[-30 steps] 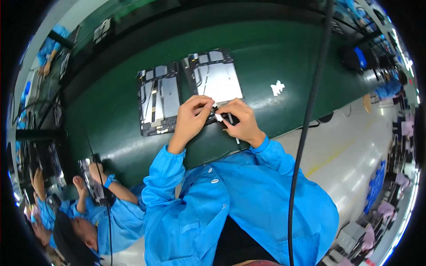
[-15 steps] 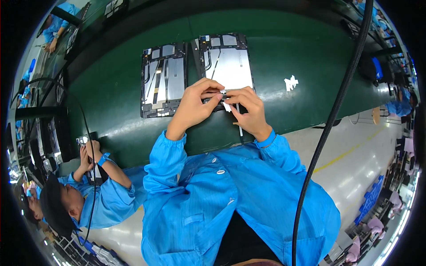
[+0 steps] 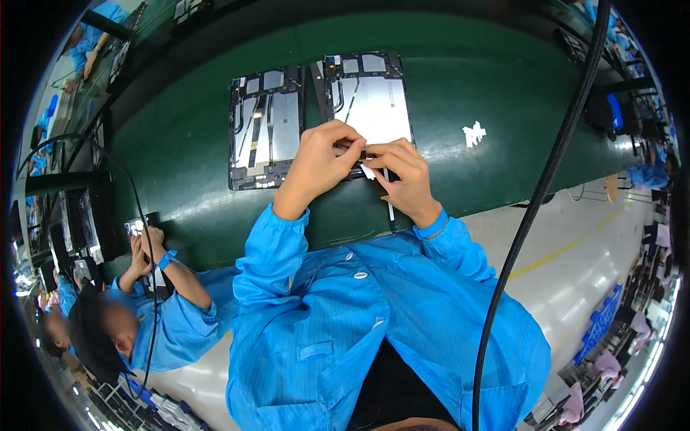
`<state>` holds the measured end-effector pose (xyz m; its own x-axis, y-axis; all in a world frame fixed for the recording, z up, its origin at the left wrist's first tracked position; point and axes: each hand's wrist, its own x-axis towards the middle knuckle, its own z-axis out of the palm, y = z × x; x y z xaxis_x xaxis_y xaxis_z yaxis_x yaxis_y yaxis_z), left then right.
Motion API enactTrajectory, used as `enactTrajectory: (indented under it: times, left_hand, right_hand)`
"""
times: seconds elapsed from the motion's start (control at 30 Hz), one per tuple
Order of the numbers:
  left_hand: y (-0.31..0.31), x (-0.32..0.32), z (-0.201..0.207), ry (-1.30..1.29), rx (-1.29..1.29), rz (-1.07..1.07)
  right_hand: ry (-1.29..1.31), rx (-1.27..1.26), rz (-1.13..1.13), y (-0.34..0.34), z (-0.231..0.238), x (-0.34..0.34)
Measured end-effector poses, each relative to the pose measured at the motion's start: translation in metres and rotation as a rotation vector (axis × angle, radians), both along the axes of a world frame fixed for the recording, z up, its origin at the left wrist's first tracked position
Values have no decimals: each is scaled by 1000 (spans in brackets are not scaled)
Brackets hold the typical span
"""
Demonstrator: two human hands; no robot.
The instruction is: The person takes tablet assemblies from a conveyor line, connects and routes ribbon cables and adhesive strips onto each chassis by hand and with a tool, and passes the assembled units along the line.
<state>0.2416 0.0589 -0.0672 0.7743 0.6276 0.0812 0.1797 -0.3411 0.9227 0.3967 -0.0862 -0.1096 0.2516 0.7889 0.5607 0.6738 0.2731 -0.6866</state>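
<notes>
Two opened tablets lie on the green table, their silver inner plates and black frames exposed. Over the lower edge of the right tablet (image 3: 374, 100), my two hands meet. My left hand (image 3: 316, 167) pinches thumb against fingertips, and whatever sits between them is too small to tell. A small white strip (image 3: 368, 172) sticks out at the fingers of my right hand (image 3: 405, 174), which are closed on it. Beneath that hand a thin white stick (image 3: 390, 210) with a dark end lies on the table. The left tablet (image 3: 286, 118), with several flat cables, rests beside my left hand.
A little pile of white strips (image 3: 474, 134) lies on the table (image 3: 445, 79) to the right. A thick black cable (image 3: 535, 194) runs through the right side of the view. At the left, a co-worker in blue (image 3: 176, 323) handles a small device at the same table.
My left fingertips have shifted slightly, pinching closer together near the right hand. The right hand stays almost in place with the white strip. The tablets have not moved.
</notes>
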Motion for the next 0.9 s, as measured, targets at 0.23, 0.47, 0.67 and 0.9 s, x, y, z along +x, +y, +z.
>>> enactTrajectory:
  times: [0.23,0.47,0.67,0.9]
  left_hand:
    - [14,10,-21,-97,-337,214]
    - [-3,-10,-19,-337,192,321]
    - [-18,-31,-33,-277,643,17]
    - [-27,-24,-35,-91,754,-26]
  right_hand:
    - [54,-13,9,2,3,-2]
    - [308,-129,-40,24,24,20]
    - [239,-309,125,62,26,60]
    - [392,-311,175,72,6,64]
